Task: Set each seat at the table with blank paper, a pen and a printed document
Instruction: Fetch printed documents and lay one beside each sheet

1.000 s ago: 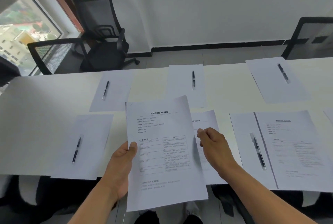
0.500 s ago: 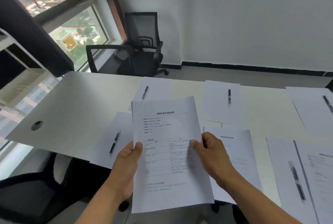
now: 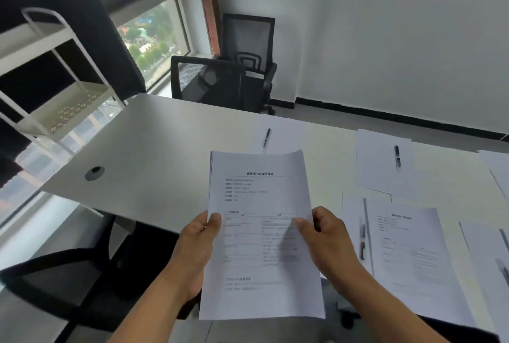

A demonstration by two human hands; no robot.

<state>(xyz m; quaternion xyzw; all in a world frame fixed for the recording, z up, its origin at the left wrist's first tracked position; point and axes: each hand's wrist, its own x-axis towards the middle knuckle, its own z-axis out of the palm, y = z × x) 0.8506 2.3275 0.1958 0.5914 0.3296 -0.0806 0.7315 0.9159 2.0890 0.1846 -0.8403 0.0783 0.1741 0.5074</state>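
Both hands hold a stack of printed documents upright above the near edge of the desk. The left hand pinches the stack's left edge, thumb on the front; the right hand grips its right edge the same way. Beyond the stack lies a pen on blank paper. Just right of the right hand, another printed sheet lies on the desk, touching a second pen. Farther right and beyond, a third pen rests on a blank sheet.
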